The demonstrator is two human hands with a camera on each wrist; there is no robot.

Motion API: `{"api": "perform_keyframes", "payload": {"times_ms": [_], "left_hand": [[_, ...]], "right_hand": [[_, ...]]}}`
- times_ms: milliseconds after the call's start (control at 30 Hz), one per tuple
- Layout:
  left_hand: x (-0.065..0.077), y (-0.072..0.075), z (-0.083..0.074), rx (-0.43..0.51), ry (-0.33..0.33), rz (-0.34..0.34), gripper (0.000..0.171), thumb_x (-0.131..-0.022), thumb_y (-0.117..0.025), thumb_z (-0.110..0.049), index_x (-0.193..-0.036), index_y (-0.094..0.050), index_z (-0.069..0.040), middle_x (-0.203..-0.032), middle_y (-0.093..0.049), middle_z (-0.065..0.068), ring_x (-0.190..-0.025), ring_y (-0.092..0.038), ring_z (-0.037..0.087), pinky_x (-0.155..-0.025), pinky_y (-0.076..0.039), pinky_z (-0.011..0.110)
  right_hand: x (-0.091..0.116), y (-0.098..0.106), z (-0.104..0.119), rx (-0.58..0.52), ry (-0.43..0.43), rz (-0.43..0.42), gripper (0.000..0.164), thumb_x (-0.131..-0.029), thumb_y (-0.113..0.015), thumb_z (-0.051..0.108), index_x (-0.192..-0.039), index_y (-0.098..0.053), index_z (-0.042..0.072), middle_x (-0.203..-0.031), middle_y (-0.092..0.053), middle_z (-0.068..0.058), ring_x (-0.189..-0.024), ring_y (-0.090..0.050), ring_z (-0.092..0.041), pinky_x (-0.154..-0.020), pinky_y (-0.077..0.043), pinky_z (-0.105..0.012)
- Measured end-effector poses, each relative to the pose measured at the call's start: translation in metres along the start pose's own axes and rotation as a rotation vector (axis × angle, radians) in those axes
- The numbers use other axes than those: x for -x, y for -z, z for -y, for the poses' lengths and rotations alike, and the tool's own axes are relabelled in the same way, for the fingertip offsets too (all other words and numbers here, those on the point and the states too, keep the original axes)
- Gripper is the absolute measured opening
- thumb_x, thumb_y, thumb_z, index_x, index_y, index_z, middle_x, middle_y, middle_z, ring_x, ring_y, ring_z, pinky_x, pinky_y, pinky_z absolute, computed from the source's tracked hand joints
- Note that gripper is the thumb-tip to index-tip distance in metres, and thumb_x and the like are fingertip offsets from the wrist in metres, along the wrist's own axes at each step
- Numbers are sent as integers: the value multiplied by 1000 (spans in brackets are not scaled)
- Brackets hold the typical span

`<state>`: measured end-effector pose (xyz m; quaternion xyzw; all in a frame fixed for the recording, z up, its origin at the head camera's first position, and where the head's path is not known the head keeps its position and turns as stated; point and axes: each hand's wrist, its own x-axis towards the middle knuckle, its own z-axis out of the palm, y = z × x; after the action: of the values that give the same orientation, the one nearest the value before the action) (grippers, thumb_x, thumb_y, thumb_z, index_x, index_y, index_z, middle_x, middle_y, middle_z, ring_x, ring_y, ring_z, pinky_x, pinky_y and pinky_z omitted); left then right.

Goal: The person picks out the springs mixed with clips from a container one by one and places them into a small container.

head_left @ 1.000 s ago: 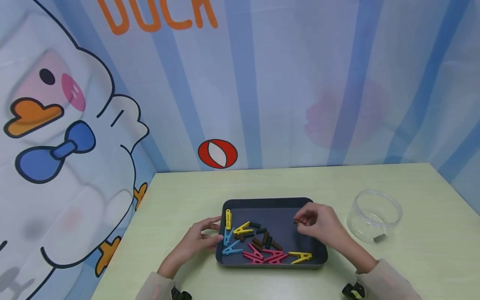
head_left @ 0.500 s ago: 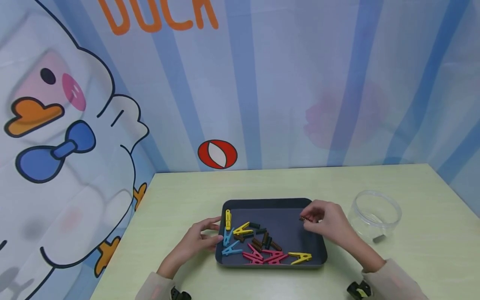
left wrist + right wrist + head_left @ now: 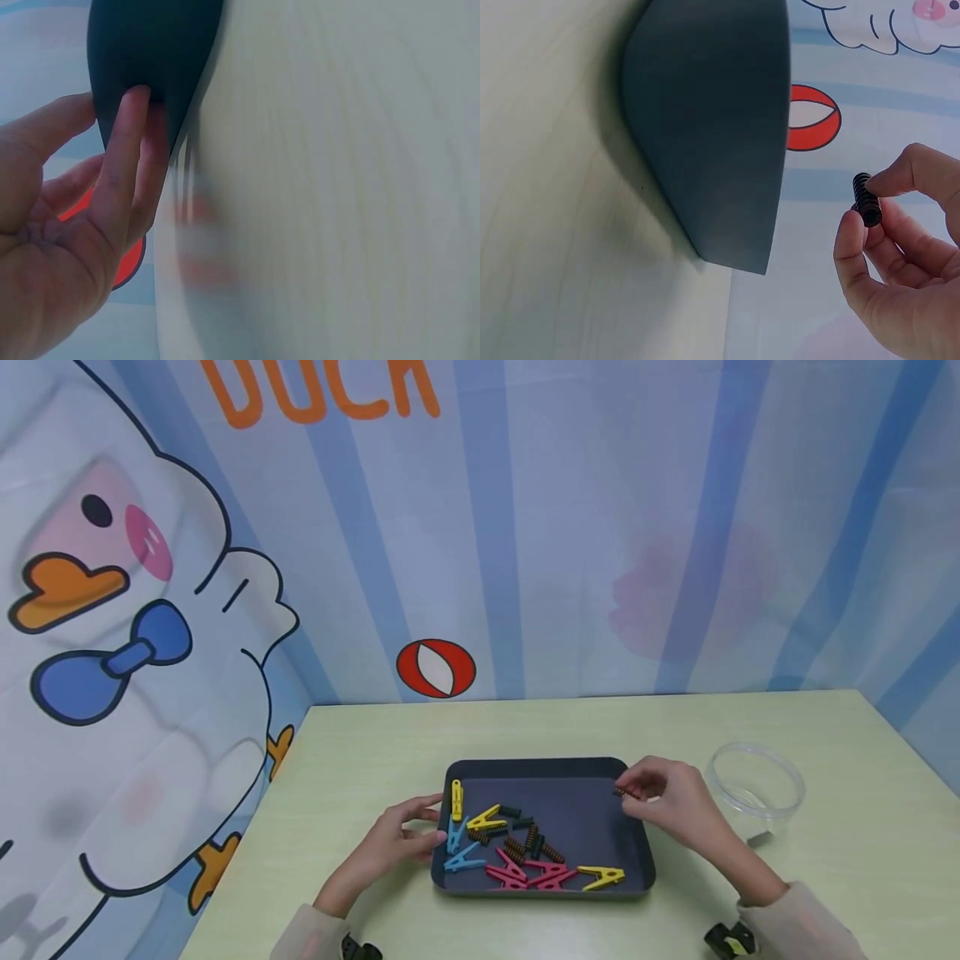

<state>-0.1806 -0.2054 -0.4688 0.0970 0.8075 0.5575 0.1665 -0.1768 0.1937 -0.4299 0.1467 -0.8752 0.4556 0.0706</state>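
Note:
A small dark coil spring (image 3: 867, 201) is pinched between the thumb and fingertips of the right hand (image 3: 672, 800), near the right rim of the black tray (image 3: 585, 810). In the right wrist view the spring is held up beyond the tray's outer wall. At the tray's left rim, the left hand (image 3: 397, 839) holds the edge, with fingers against the outer wall in the left wrist view. Several loose springs (image 3: 514, 848) lie in the tray among yellow clips (image 3: 602, 877), blue clips (image 3: 463, 858) and pink clips (image 3: 551, 872).
A clear round plastic container (image 3: 756, 785) stands right of the tray, partly behind the right hand and forearm, with a dark piece (image 3: 759, 839) low in it. The pale wooden table (image 3: 375, 743) meets a printed blue curtain (image 3: 555, 568) at the back.
The right hand has moved to the right with the spring, from over the tray to its right rim. The left hand and the tray have stayed in place.

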Motion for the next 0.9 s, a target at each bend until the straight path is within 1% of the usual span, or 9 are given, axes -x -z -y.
{"api": "perform_keyframes", "payload": {"times_ms": [133, 367, 500, 733, 900], "left_hand": [[0, 0, 0, -2, 10, 0, 61, -95, -70, -14, -149, -44, -4, -129, -56, 24, -81, -70, 23, -70, -61, 37], [-1, 0, 2, -5, -4, -1, 61, -95, -70, -13, -149, -44, -3, -128, -56, 25, -80, -69, 24, -70, -61, 38], [0, 1, 2, -11, -4, 0, 62, -94, -71, -14, -149, -44, -4, -129, -56, 25, -80, -70, 24, -69, -61, 38], [-1, 1, 2, -17, -8, 7, 62, -95, -70, -14, -149, -43, -4, -129, -56, 26, -80, -70, 24, -69, -61, 37], [-1, 0, 1, 15, -14, 13, 61, -95, -69, -11, -149, -42, -1, -130, -55, 27, -80, -70, 25, -70, -61, 39]], "right_hand": [[1, 4, -4, 13, 5, -13, 18, -78, -73, -6, -94, -75, 4, -83, -68, 0, -69, -63, -12, -62, -53, -26], [4, 16, -5, 36, 44, -44, 17, -80, -73, -7, -93, -75, 4, -83, -69, -4, -68, -63, -10, -60, -52, -25], [5, 22, -6, 43, 65, -63, 16, -79, -74, -6, -92, -75, 5, -82, -69, -2, -67, -63, -8, -60, -52, -24], [7, 30, -8, 56, 62, -82, 18, -80, -74, -5, -93, -75, 8, -85, -70, 0, -69, -63, -6, -62, -52, -22], [8, 35, -9, 62, 58, -91, 17, -82, -73, -4, -93, -75, 8, -86, -70, 0, -69, -63, -7, -62, -52, -22]]}}
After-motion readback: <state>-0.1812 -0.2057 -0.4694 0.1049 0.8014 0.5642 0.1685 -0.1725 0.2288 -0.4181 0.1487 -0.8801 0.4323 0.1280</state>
